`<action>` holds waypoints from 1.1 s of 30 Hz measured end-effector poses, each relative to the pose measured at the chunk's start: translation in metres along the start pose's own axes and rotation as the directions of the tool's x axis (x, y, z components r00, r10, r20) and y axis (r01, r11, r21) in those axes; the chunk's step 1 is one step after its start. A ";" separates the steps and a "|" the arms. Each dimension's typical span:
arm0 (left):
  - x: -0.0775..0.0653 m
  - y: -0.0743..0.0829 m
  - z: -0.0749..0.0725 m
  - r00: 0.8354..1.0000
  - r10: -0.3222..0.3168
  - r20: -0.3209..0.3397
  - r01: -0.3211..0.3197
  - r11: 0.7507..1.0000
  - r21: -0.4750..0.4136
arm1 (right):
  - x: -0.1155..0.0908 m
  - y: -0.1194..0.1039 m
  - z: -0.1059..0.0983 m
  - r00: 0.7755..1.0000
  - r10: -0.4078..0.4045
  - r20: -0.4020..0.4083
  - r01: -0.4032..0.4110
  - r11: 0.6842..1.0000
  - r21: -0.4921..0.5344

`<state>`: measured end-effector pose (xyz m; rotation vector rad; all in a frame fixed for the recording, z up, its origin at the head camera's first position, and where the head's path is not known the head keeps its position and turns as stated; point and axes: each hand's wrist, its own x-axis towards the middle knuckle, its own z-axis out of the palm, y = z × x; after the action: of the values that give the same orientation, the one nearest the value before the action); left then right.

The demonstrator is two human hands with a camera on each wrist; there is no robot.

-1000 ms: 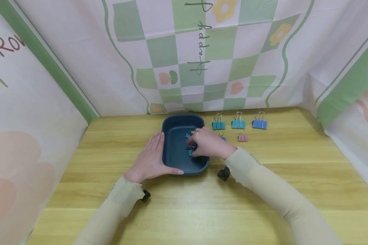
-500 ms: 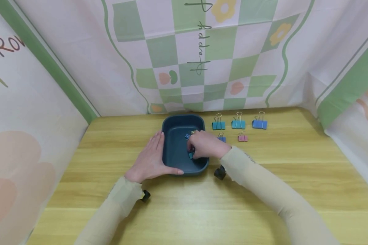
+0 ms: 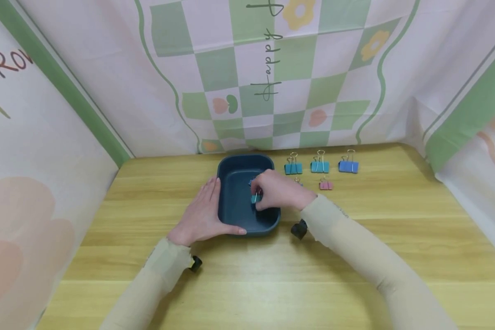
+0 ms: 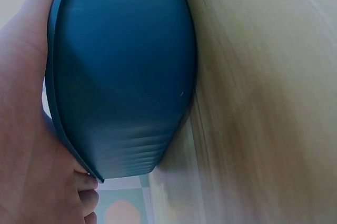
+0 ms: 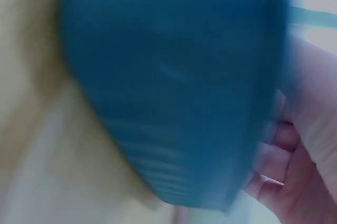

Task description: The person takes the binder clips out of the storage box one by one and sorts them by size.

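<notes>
In the head view, a dark blue rectangular bin (image 3: 233, 206) stands on the wooden table. My left hand (image 3: 202, 213) rests against its left side with straight fingers, the thumb lying along the front rim. My right hand (image 3: 278, 190) reaches over the right rim and pinches a small teal binder clip (image 3: 254, 199) inside the bin. Just behind that clip, part of a small blue binder clip (image 3: 250, 182) shows, mostly covered by my fingers. In the right wrist view, the bin's outer wall (image 5: 174, 76) hides the fingertips and the clip.
Right of the bin, a back row holds two teal binder clips (image 3: 293, 168) (image 3: 320, 167) and a blue binder clip (image 3: 348, 167). In front of them sit a pink binder clip (image 3: 326, 185) and another small clip (image 3: 298, 182), partly hidden by my right hand. A patterned curtain (image 3: 255, 68) borders the table's back.
My right hand dipped lower in the bin, then rose slightly, and the teal binder clip moved up a little with it. My left hand has stayed in place on the bin.
</notes>
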<state>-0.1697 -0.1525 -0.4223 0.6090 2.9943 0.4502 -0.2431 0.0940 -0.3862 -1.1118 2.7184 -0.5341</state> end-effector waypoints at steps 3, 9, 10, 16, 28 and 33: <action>0.001 0.001 0.000 1.000 -0.006 0.002 0.006 1.000 -0.012 | -0.007 0.003 -0.020 0.995 -0.010 -0.095 0.014 0.999 0.045; 0.001 0.002 0.000 1.000 -0.016 0.002 0.016 1.000 -0.022 | -0.029 0.012 -0.063 0.967 0.013 -0.254 0.005 0.997 0.071; 0.001 0.002 0.000 1.000 -0.014 0.002 0.014 1.000 -0.020 | -0.034 0.015 -0.070 0.961 0.027 -0.274 -0.004 0.996 0.084; 0.001 0.002 0.001 1.000 -0.013 0.008 0.013 1.000 -0.013 | -0.064 0.037 -0.102 0.934 0.155 -0.322 -0.115 0.983 0.142; 0.001 0.002 0.001 1.000 -0.016 -0.002 0.016 1.000 -0.008 | -0.135 0.109 -0.126 0.874 0.353 -0.334 -0.330 0.936 0.127; 0.001 0.002 0.001 1.000 -0.017 -0.002 0.017 1.000 -0.009 | -0.152 0.136 -0.111 0.860 0.402 -0.315 -0.383 0.916 0.121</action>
<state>-0.1698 -0.1502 -0.4232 0.5830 2.9957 0.4628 -0.2532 0.3200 -0.3346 -0.4513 3.0761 -0.7809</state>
